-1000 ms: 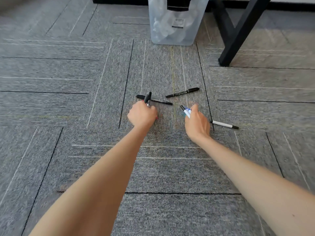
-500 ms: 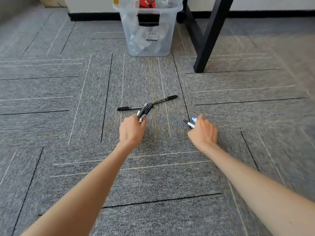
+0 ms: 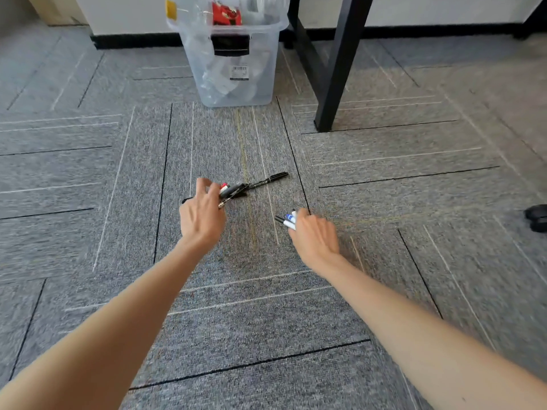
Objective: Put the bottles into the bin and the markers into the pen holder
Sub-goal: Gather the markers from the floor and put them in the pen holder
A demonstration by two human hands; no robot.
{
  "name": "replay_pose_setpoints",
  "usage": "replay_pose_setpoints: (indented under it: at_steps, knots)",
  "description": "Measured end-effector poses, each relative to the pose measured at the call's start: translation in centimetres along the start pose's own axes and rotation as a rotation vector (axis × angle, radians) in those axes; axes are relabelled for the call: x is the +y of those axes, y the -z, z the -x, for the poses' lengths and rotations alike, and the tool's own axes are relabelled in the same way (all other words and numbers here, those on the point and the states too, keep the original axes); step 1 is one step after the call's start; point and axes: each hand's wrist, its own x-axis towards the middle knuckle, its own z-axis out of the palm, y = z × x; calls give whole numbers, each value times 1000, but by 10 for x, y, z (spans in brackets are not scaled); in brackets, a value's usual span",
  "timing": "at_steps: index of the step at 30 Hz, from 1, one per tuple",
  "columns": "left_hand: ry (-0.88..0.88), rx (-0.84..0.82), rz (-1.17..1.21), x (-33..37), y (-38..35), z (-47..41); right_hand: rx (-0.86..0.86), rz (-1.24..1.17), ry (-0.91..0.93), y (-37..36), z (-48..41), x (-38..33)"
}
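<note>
My left hand (image 3: 202,216) grips a bunch of black markers (image 3: 232,191), one with a red end, low over the grey carpet. A thin black pen (image 3: 268,180) lies on the carpet just beyond that bunch, and another black marker's end (image 3: 186,200) pokes out left of the hand. My right hand (image 3: 315,236) is closed on markers with blue and white ends (image 3: 288,221), which stick out to the left. The clear plastic bin (image 3: 260,84) stands ahead, holding bottles and a red-labelled item. No pen holder is in sight.
A black table leg (image 3: 334,75) slants down to the carpet right of the bin. A dark object (image 3: 537,217) sits at the right edge. A white wall with black skirting runs behind the bin.
The view has tilted up, showing more of the bin. My right hand took up the white marker that lay to its right. My left hand now reaches over the black marker on the carpet.
</note>
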Motion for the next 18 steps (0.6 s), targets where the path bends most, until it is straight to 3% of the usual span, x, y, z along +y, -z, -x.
replay_pose_setpoints:
  at_steps: [10, 15, 18]
  knots:
    - [59, -87, -61, -14, -2, 7, 65, -156, -11, 7, -22, -13]
    - [215, -101, 108, -14, 1, 31, 69, -157, 65, 15, -47, -29]
    - [215, -177, 144, -20, -2, 27, 100, -156, 43, 14, -68, -39]
